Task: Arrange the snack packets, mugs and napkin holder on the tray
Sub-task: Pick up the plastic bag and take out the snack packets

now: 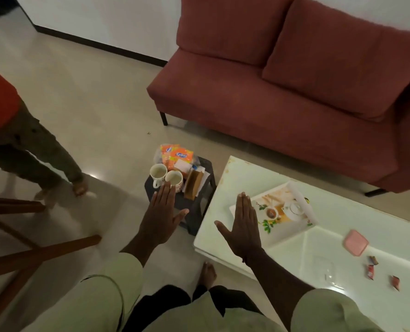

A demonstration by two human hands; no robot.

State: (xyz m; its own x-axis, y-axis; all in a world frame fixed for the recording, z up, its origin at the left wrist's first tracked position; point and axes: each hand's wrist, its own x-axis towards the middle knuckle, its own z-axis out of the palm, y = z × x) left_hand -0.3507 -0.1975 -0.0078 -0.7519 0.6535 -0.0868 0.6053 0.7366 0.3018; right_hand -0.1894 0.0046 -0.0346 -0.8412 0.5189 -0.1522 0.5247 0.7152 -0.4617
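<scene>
Two mugs [166,176], orange snack packets [177,155] and napkin holder [193,184] crowd a dark stool [194,212], off the tray [280,207] on the white bench [342,236]. Left hand [162,218] and right hand [243,226] hover flat, fingers spread, empty. Red sofa [283,80] behind.

We see mugs [166,176], packets [176,155] and holder [194,184] on the stool [194,212]; the tray [280,209] lies at its three o'clock on the table [342,236].
</scene>
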